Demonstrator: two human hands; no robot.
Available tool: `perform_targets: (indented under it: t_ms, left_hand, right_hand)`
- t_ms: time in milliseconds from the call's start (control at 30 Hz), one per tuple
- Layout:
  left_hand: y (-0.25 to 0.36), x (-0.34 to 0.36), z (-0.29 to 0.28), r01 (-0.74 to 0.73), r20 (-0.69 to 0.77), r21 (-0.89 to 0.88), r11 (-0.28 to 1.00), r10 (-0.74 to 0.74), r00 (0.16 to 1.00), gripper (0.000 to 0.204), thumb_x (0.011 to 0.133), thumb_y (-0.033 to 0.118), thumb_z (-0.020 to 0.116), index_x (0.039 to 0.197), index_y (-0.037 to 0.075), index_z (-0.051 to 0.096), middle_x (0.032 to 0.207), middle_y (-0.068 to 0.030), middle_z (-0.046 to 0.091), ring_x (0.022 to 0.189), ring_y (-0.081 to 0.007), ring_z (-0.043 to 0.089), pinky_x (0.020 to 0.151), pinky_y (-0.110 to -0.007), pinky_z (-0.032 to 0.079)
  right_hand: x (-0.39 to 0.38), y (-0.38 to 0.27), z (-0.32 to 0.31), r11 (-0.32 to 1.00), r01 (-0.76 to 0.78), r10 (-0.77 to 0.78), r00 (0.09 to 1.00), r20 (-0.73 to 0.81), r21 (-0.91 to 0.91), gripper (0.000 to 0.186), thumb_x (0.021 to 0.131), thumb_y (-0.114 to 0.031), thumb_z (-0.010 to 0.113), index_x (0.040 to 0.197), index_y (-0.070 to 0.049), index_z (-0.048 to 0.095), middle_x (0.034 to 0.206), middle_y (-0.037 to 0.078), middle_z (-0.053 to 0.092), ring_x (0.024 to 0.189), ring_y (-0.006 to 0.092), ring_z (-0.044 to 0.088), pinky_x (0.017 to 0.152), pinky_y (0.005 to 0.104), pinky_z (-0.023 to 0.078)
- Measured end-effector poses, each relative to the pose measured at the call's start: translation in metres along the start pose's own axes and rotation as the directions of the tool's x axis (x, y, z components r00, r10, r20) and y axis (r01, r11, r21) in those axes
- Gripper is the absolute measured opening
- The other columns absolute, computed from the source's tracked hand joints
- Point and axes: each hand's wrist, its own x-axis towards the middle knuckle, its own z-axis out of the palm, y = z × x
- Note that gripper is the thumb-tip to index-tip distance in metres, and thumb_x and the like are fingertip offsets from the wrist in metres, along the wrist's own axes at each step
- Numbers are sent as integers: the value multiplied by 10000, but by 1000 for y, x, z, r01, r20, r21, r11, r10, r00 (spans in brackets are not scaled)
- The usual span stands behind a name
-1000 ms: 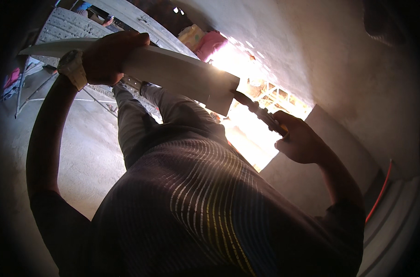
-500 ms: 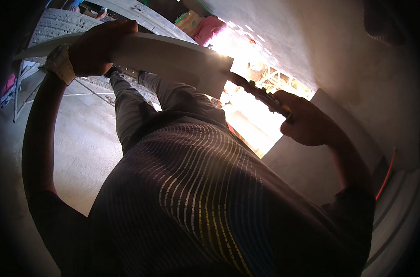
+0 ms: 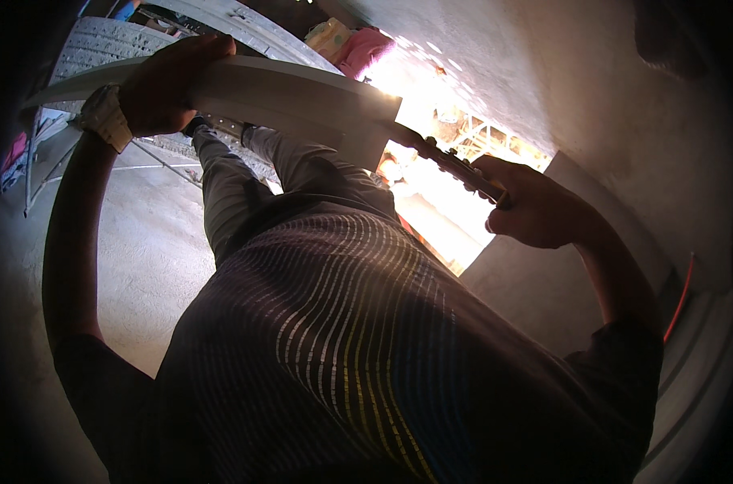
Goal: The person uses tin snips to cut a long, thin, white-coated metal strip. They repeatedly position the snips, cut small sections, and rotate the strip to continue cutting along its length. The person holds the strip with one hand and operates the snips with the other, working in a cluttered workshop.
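A long, pale strip-shaped panel stretches across the upper part of the view, with a squared right end. My left hand, a light-coloured watch on its wrist, is closed around the panel toward its left part. In my right hand are dark hand snips, gripped by the handles. Their jaws meet the panel's right end; whether the blades are apart or together cannot be made out against the glare.
Perforated metal planks lie at the upper left, near my feet. A pink bundle sits beyond the panel. To the right are a rough wall, a red cable and long pale panels. Strong light comes from an opening.
The panel's right end, the snips and my right hand have shifted slightly left. Another person's hand at the top left no longer shows. Both my hands keep their hold.
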Motion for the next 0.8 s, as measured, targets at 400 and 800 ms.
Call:
perform_targets:
  t_ms: [400, 800]
  left_hand:
    - [21, 9, -10, -67, -191, 113, 991, 88, 978, 785, 695, -40, 867, 1382, 23, 491, 1301, -154, 582, 1227, -349, 618, 1080, -425, 572]
    - [1, -5, 11, -46, -74, 45, 998, 49, 996, 982, 722, -46, 848, 1588, 34, 393, 1498, -152, 552, 1406, -355, 548, 1183, -430, 513]
  right_hand:
    - [6, -4, 18, 988, -53, 74, 987, -143, 142, 549, 816, -38, 698, 1357, -38, 600, 1109, 135, 662, 959, 240, 640, 873, 403, 542]
    - [12, -4, 11, 993, 97, -107, 982, -154, -69, 530, 838, -11, 630, 1366, -46, 600, 1242, 162, 660, 987, 257, 668, 899, 413, 555]
